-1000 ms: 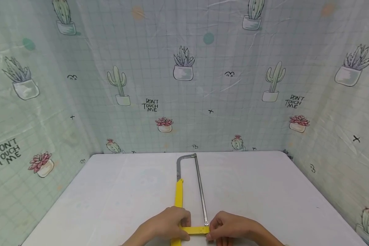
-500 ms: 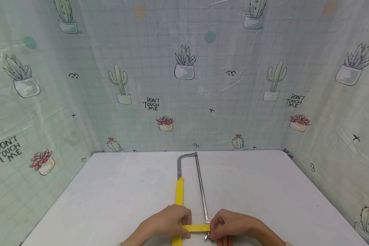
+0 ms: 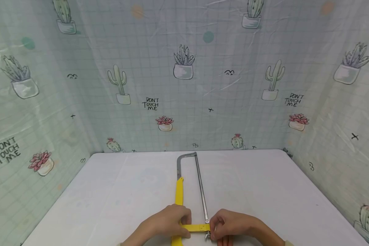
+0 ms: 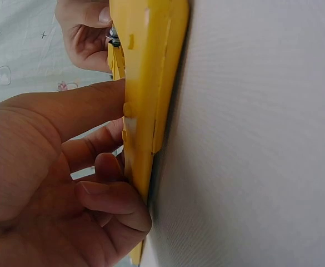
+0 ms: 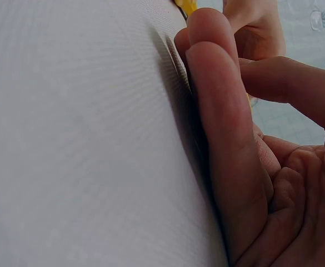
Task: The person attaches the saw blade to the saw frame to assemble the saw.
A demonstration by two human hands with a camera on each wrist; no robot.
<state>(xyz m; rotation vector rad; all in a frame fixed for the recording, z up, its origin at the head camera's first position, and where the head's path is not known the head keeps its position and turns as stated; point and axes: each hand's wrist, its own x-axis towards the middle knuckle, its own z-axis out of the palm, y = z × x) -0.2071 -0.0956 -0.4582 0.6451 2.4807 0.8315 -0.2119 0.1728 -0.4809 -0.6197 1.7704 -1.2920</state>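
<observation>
A hacksaw with a yellow frame and bare-metal front bow lies on the white table, its blade side pointing right. My left hand grips the frame at the near corner, thumb and fingers on either side of the yellow crosspiece. At the crosspiece's right end, a metal wing nut sticks out toward me. Curled fingers of my right hand are at that end, the thumb tip against the wing nut. Right-hand contact is partly hidden in the left wrist view, where a bolt shows beside the thumb.
The white tabletop extends on both sides of the hacksaw. Behind and beside it hangs a pale curtain printed with potted cacti. The saw's far end reaches close to the table's back edge.
The wing nut, hidden by the right thumb a second ago, now shows beside it, and its wings look turned since half a second ago. The left hand and hacksaw stay put.
</observation>
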